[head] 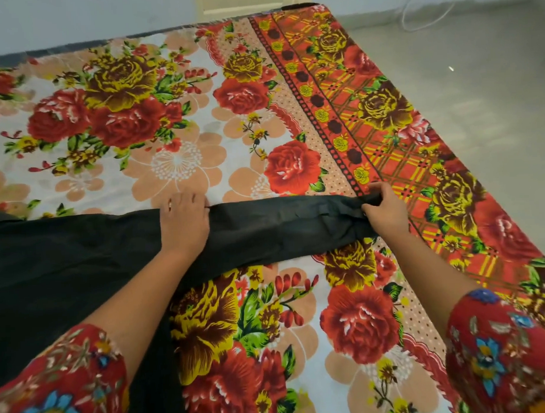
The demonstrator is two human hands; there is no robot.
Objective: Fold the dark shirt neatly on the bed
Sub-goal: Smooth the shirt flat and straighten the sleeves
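Note:
The dark shirt (81,262) lies spread over the left half of the bed (175,123), which wears a red and yellow floral sheet. One long sleeve (284,224) stretches out to the right across the sheet. My left hand (185,221) rests on the shirt where the sleeve meets the body, its fingers curled over the far edge of the cloth. My right hand (385,211) grips the bunched cuff end of the sleeve.
The bed's right edge runs diagonally from the far corner to the near right, with grey tiled floor (483,84) beyond it. A white cable (413,19) lies on the floor by the far wall. My floral sleeves fill the lower corners.

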